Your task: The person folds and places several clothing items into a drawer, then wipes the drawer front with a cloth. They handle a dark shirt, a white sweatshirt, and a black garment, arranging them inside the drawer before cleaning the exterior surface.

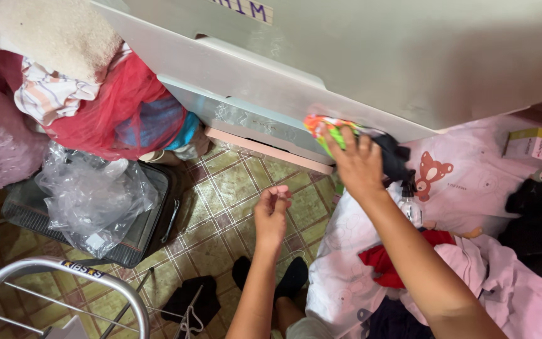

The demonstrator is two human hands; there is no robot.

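My right hand (357,164) is stretched forward and grips a bright green, orange and black piece of cloth (329,127), pressing it against the lower edge of a white plastic drawer cabinet (321,56). A dark part of the cloth (393,158) hangs to the right of the hand. My left hand (272,213) hovers lower over the tiled floor (221,207), fingers curled together with nothing visible in them.
A red mesh bag of clothes (127,110) and a cream towel (51,31) pile at left. A crumpled plastic bag (89,198) lies on a dark case. At right, a pink printed sheet (472,182) holds clothes, a spray bottle (411,204) and a box (537,147). A metal rack (64,276) stands bottom left.
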